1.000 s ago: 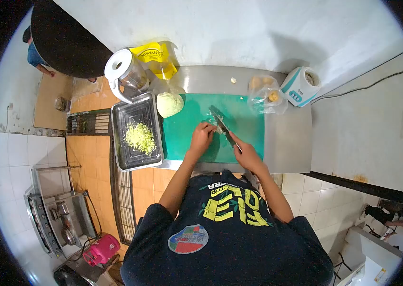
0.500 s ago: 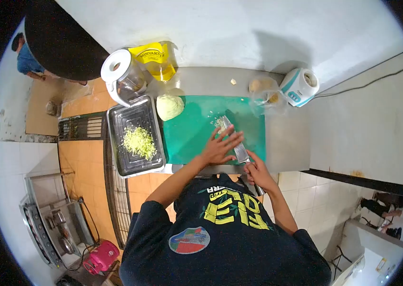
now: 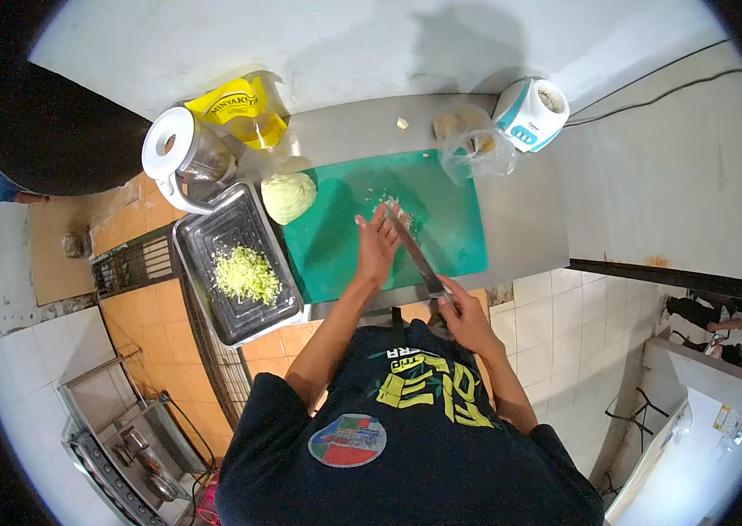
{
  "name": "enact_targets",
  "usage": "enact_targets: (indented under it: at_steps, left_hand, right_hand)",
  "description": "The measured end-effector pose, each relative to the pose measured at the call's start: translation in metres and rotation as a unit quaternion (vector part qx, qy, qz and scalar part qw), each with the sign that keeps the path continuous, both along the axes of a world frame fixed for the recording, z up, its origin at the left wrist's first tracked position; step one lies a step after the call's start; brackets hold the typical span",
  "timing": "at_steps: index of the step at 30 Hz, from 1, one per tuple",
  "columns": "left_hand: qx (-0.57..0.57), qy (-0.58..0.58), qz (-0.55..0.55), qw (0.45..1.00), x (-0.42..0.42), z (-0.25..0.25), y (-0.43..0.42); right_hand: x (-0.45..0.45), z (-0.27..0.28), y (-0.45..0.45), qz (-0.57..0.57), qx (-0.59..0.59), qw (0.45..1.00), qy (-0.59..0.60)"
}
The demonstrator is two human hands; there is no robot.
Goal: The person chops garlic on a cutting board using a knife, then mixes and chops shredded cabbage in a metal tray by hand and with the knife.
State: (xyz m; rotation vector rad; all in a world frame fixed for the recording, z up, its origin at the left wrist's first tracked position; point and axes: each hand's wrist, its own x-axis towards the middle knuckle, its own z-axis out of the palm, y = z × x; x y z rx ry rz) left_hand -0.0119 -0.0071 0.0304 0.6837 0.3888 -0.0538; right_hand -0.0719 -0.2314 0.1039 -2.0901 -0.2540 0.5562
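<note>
My right hand is closed round the handle of a kitchen knife, whose blade points up and left over the green cutting board. My left hand is open beside the blade's tip, fingers stretched out and palm turned toward the knife. Small pale chopped bits lie at the tip and fingertips; I cannot tell exactly what they are. A cut cabbage rests at the board's upper left corner. Left of it, a dark metal tray holds a heap of shredded cabbage.
A blender jug and a yellow oil pouch stand at the back left. At the back right are a clear plastic bag and a white-and-teal blender base. A pale scrap lies behind the board. People are far right.
My left hand has come off the flat of the blade and turned its palm sideways beside the tip. The knife has rolled onto its edge. The view has shifted.
</note>
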Motion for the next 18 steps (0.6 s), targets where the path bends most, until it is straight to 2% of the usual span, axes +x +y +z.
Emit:
enact_targets:
  at_steps: [3, 6, 9, 12, 15, 18]
  left_hand:
    - [-0.084, 0.06, 0.021, 0.994, -0.013, 0.005, 0.001]
    - [-0.072, 0.018, 0.015, 0.997, -0.021, 0.0, 0.005]
    - [-0.066, 0.081, 0.028, 0.994, -0.022, 0.004, 0.003]
    - [-0.017, 0.059, 0.008, 0.998, -0.014, 0.013, -0.002]
    - [-0.096, 0.062, 0.013, 0.993, -0.013, 0.02, 0.0]
    - [-0.109, 0.061, 0.023, 0.992, -0.015, 0.012, 0.0]
  right_hand:
    - [0.008, -0.004, 0.003, -0.002, -0.098, 0.993, 0.063]
    - [0.019, -0.001, 0.006, -0.058, -0.092, 0.989, 0.102]
    - [0.009, -0.007, -0.001, 0.002, 0.035, 0.998, 0.051]
    - [0.007, -0.001, -0.003, 0.028, 0.048, 0.994, 0.095]
    - [0.012, -0.015, -0.01, 0.051, 0.067, 0.995, 0.057]
    - [0.024, -0.028, -0.019, 0.038, 0.056, 0.997, 0.032]
